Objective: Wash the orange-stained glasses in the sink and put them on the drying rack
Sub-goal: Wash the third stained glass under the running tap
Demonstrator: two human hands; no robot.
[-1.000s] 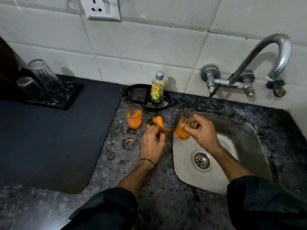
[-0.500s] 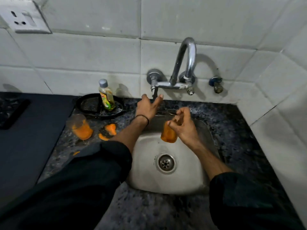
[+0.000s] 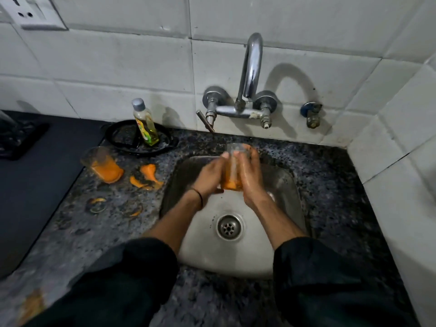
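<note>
Clasping an orange-stained glass (image 3: pixel 232 166) between both hands, right over the basin of the sink (image 3: pixel 283 208). Curling the left hand (image 3: pixel 208 178) round the glass's left side and the right hand (image 3: pixel 251 178) round its right side, both gripping it, fingertips reaching up near the rim. Holding it with the mouth pointing away toward the tiled wall, orange residue sitting in the lower part, clearer glass up top. Blurring a little around the rim and fingers, so not telling whether water is coming from the tap (image 3: pixel 251 72) arching overhead. Showing a wet shine on the back of the right hand. Wearing a thin dark band (image 3: pixel 199 197) at the left wrist and dark sleeves on both forearms.

Spotting the round drain (image 3: pixel 228 226) lower in the basin, below the hands. Spotting a second glass (image 3: pixel 101 165) standing on the speckled worktop (image 3: pixel 330 185) left of the sink, orange pooling in its base. Catching orange smears (image 3: pixel 147 175) on the stone between that glass and the sink, with fainter ring marks nearer the camera. Picking out a bottle (image 3: pixel 145 123) of yellow-green liquid behind them, standing in a black dish (image 3: pixel 122 138) against the wall. Glimpsing a dark rack (image 3: pixel 21 140) at the far left edge, well apart from the sink, on a dark mat (image 3: pixel 35 185), too blurred for telling what it carries.
</note>
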